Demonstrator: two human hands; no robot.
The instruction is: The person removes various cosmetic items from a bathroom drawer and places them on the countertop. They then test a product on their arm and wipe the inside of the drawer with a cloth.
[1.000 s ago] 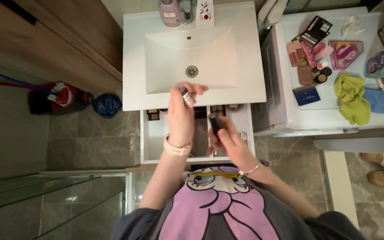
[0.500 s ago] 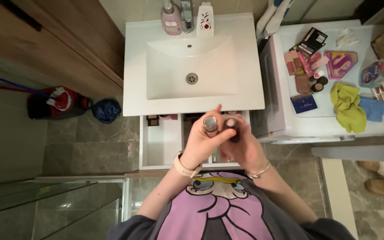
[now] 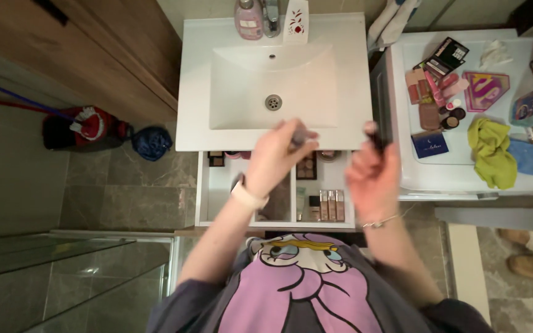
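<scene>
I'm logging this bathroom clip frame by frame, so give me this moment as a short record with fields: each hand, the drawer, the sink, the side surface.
left hand: raised over the open drawer, grip closed on a small dark blurred item
right hand: raised beside it, grip closed on a small dark stick-shaped item, blurred
drawer: pulled open under the sink, holding small tubes and palettes
sink: white basin, soap bottles at the tap
side surface: white top with scattered cosmetics, a yellow-green cloth and a blue cloth
</scene>
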